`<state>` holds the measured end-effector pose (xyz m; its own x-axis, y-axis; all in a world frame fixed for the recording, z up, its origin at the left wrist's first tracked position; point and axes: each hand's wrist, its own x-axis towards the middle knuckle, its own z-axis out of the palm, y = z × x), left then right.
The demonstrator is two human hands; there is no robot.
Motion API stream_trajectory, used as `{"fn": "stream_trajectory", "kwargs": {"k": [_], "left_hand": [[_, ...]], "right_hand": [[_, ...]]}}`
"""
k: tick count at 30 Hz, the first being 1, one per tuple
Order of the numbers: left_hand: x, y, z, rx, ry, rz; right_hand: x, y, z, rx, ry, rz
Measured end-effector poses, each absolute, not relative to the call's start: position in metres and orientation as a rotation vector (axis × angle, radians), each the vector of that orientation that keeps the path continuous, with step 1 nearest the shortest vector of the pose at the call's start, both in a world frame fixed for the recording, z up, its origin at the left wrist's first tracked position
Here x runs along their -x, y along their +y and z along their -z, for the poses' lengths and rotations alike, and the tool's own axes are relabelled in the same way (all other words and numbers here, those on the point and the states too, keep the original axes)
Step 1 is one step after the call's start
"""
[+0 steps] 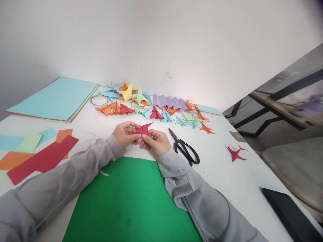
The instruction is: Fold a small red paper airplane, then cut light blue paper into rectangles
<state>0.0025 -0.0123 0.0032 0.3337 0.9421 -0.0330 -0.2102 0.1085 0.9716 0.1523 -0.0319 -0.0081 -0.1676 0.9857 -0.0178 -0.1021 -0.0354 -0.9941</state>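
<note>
Between my two hands is a small red folded paper (145, 129), with a thin pointed tip sticking out to the upper right. My left hand (127, 134) pinches its left side between thumb and fingers. My right hand (158, 141) grips the lower right part, its thumb lying on the near face of the paper. The fingertips behind the paper are partly hidden. Below both hands lies a green sheet (131, 198) on the white table. Black-handled scissors (183, 146) rest just right of my right hand, blades pointing away.
Many colourful folded paper figures (141, 101) line the wall. At left lie a stack of coloured sheets (55, 97), a wire ring (99, 100) and cut strips, including a red one (45, 159). A red paper figure (236, 154) and a black phone-like device (290, 211) lie right.
</note>
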Motion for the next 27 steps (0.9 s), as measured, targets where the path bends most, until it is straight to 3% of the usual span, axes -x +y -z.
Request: {"fn": "stream_trajectory", "kwargs": {"k": [27], "left_hand": [[-0.0037, -0.0147, -0.0077, -1.047, 0.749, -0.954]], "right_hand": [[-0.1564, -0.0310, 0.0067, 0.987, -1.245, -1.501]]}}
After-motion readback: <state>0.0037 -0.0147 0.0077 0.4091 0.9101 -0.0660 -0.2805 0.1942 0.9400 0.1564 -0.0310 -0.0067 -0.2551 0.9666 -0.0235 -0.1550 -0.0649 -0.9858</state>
